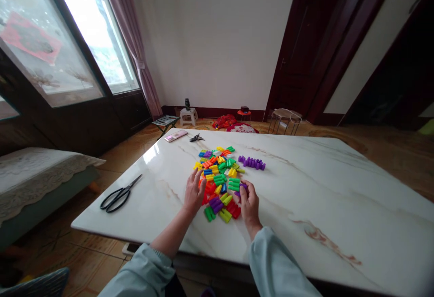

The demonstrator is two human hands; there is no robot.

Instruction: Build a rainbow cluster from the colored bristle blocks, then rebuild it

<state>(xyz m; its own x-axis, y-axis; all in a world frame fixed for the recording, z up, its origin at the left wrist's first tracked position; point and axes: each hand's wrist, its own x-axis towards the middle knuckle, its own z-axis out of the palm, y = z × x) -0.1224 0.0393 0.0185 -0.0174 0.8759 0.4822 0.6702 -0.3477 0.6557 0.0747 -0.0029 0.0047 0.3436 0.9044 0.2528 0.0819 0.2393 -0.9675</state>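
A pile of colourful plastic building blocks (220, 178) lies spread on the white marble-look table (288, 188). At the pile's left edge is my left hand (194, 193), its fingers apart and holding nothing that shows, close to orange and red blocks. On the right side, my right hand (250, 203) has its thumb and fingers closed on a purple block (243, 188), mostly covered by the fingers. A green block (233, 184) lies right beside those fingertips. Farther back to the right, several purple blocks form a row (252, 163) apart from the pile.
Black-handled scissors (121, 194) rest on the table's left side. A phone (175, 135) and a bunch of keys (196, 138) lie near the far edge. Beyond the table stand a white stool (188, 116) and a round stool (285, 116). A covered seat (44, 170) is at left.
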